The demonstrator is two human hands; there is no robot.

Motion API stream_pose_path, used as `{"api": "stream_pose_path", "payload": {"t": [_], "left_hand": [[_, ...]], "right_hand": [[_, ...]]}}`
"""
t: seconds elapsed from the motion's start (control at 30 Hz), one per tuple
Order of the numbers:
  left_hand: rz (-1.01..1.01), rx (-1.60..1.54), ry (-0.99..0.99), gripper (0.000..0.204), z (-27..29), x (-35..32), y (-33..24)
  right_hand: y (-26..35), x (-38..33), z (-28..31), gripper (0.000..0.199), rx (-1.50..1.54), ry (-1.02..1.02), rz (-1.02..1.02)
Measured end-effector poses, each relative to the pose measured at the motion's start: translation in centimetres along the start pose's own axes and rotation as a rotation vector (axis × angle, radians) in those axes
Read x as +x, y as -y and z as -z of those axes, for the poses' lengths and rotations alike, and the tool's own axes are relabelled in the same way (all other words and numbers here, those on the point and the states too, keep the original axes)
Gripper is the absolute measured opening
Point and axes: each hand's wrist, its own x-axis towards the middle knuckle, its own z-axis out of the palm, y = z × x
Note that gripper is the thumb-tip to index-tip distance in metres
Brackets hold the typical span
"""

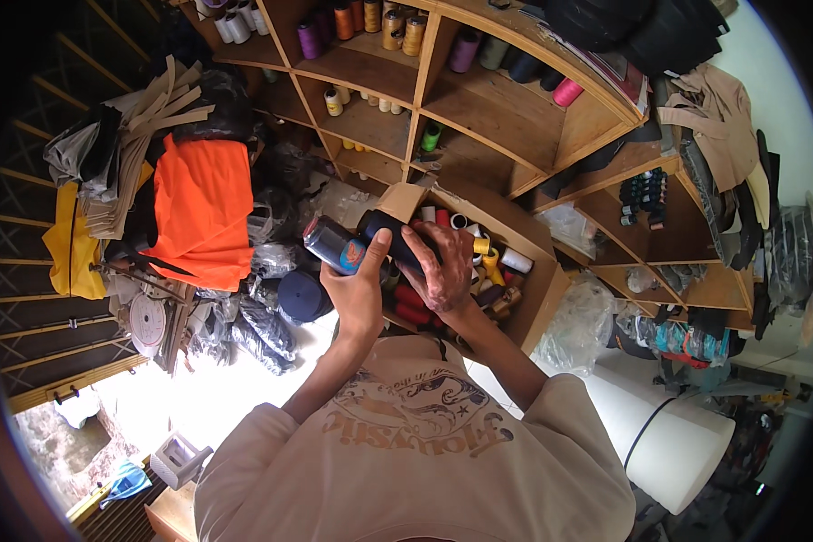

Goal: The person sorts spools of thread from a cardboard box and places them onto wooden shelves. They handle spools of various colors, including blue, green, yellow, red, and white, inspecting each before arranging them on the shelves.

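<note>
One shiny blue-grey cylinder (pixel 332 242), can-like with a red mark near its end, sits tilted in the person's left hand (pixel 356 294), the fingers clamped around it, though their far side is hidden from where I stand. The thumb stretches up against a black thread spool (pixel 390 237) lying just beside it. The right hand (pixel 441 266) covers that spool from the other side, its fingers slightly spread yet bent down onto it; I can't make out its thumb. Both pieces are held up at the near-left edge of an open cardboard carton (pixel 503 217), which is crowded with red, white, yellow and dark spools.

Behind it stands a wooden cubbyhole shelf (pixel 492 95), with purple, orange and gold thread in its upper cells, a green spool (pixel 431 136) lower down and a pink spool (pixel 566 92) to the right. Over on the left hangs bright orange cloth (pixel 203 212), with a navy roll (pixel 302 296) near it. A clear plastic bag (pixel 576 327) bulges by the carton's right side, and a thick white roll (pixel 682 452) lies beyond the person's elbow.
</note>
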Motion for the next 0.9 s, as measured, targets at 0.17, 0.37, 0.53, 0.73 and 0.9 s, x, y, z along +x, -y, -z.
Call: {"api": "stream_pose_path", "payload": {"t": [0.17,0.37,0.53,0.73,0.9], "left_hand": [[0.003,0.004,-0.014,0.027,0.7,0.4,0.6],[-0.016,0.037,0.009,0.027,0.6,0.6,0.5],[-0.180,0.315,0.142,0.028,1.0,1.3,0.7],[0.137,0.284,0.536,0.031,0.6,2.4,-1.6],[0.455,-0.323,0.818,0.052,1.5,3.5,0.3]], "right_hand": [[0.0,0.3,0.0,0.063,0.220,0.029,-0.041],[1.1,0.8,0.3,0.052,0.479,0.015,-0.254],[1.1,-1.6,-0.8,0.044,0.961,0.070,-0.681],[-0.8,-3.5,1.9,0.043,1.538,0.259,-1.179],[-0.1,-2.8,3.7,0.038,1.902,-0.056,-1.082]]}}
